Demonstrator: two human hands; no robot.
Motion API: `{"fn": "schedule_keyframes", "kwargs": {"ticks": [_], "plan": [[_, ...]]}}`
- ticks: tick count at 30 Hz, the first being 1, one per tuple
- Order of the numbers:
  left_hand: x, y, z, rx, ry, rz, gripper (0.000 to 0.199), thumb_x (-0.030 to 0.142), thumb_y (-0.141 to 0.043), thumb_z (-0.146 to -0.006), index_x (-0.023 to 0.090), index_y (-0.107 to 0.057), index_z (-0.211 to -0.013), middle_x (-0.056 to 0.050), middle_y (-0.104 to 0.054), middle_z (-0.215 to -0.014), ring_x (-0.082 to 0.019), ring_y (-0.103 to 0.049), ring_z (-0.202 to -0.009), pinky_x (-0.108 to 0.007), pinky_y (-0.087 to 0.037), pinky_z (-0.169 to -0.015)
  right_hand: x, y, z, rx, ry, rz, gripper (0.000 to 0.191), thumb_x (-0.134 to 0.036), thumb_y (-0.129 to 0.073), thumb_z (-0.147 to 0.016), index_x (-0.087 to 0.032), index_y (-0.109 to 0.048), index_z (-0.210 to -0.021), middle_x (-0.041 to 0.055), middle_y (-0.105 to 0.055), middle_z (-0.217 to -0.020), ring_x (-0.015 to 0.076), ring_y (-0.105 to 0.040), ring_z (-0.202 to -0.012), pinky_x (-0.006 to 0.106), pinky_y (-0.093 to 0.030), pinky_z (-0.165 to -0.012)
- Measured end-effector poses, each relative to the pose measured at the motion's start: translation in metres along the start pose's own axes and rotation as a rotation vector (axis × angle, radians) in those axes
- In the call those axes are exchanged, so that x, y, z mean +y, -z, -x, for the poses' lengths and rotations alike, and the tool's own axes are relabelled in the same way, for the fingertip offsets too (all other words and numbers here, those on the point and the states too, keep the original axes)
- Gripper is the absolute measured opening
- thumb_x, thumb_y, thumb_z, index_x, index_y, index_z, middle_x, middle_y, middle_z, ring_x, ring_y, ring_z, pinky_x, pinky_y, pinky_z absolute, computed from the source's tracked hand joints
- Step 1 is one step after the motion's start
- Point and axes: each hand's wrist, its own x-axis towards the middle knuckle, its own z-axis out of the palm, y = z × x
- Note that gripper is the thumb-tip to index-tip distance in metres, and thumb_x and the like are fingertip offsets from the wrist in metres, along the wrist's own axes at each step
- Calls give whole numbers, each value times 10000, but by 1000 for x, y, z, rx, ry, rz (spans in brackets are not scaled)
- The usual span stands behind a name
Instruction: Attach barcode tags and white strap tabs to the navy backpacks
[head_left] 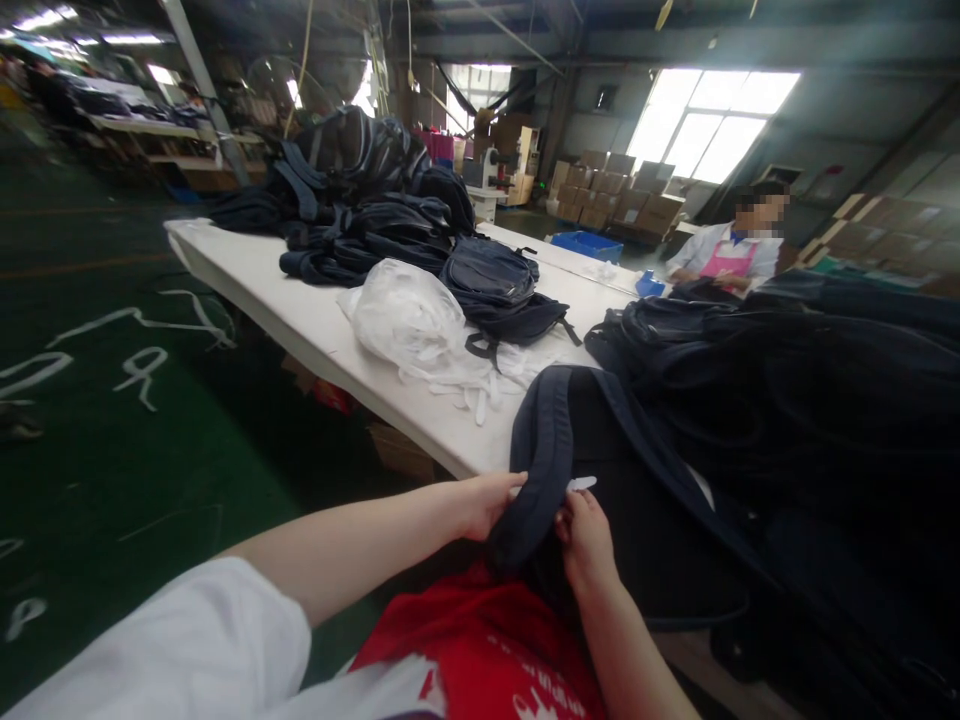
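A dark navy backpack lies at the near edge of the table, its padded shoulder strap arched up between my hands. A white strip shows on both sides of this strap, partly hidden by it. On the strap's left edge my left hand is closed, with a bit of the strip at its fingertips. My right hand pinches the strip on the right side, its white end poking out above the fingers. Both hands are close to the strap.
On the white table rest a crumpled clear plastic bag, loose white strips and a heap of dark backpacks. More backpacks crowd the right. A person in a pink apron works across the table, near a blue bin.
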Motion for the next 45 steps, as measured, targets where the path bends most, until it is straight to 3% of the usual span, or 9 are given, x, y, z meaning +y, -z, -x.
{"fn": "schedule_keyframes", "kwargs": {"ticks": [5,9,15,18,23,30,36,42,45], "plan": [[-13,-5,-12,137,-274,105,348,456,-628,-847,111,-671,-820,-78,-705,-689,-169,-642,-556,-262,-518,-572,-2,5,-1,-43,-34,41,254,-360,-671,-640,-217,-504,-768,-82,-485,-502,66,-382,-378,179,-227,-340],[-20,-12,-17,203,-446,98,231,350,-639,-857,121,-664,-871,-52,-702,-674,-160,-641,-562,-275,-525,-597,-10,13,-3,-85,-30,319,177,-351,-606,-683,-205,-550,-766,-72,-481,-441,96,-435,-368,188,-241,-336],[-21,-9,-27,279,-608,-25,279,283,-814,-682,107,-685,-856,-74,-728,-767,-178,-668,-667,-287,-532,-674,-28,26,-6,-158,119,692,166,-329,-527,-738,-186,-602,-780,-26,-604,-592,105,-513,-424,217,-398,-417],[-19,-6,-32,386,-665,-167,266,269,-835,-646,114,-691,-807,-73,-726,-763,-178,-664,-693,-284,-527,-698,-30,30,-8,-112,142,677,279,-410,-563,-748,-175,-613,-891,-29,-592,-570,108,-505,-402,218,-379,-394],[-16,-1,-32,436,-734,-359,170,220,-785,-700,143,-695,-822,-61,-730,-791,-171,-662,-720,-270,-519,-716,-27,33,-14,-95,56,484,454,-427,-562,-737,-133,-583,-1082,-9,-621,-610,110,-526,-416,200,-352,-366],[-18,7,-40,517,-787,-571,177,250,-738,-731,154,-662,-858,-38,-718,-806,-167,-655,-728,-255,-502,-680,-28,31,-10,-90,137,735,414,-482,-552,-772,-135,-671,-965,18,-622,-615,134,-551,-463,239,-402,-432],[-15,4,-36,544,-800,-878,178,305,-701,-750,190,-653,-877,-10,-708,-818,-160,-646,-735,-252,-486,-681,-41,28,-3,66,465,974,268,-429,-573,-809,-193,-678,-877,47,-693,-768,185,-628,-660,294,-456,-648],[-6,0,-28,651,-850,-1351,216,415,-628,-796,224,-676,-883,-56,-680,-874,-236,-644,-855,-322,-477,-761,-40,6,-12,-147,583,1125,171,-344,-557,-829,-213,-653,-778,22,-668,-732,173,-600,-663,277,-418,-643],[0,7,-27,616,-863,-1324,325,439,-688,-744,201,-668,-964,-81,-672,-979,-254,-635,-933,-334,-476,-817,-31,9,-22,-186,521,1140,173,-335,-550,-828,-214,-645,-750,11,-646,-689,167,-579,-624,275,-402,-619]]}}
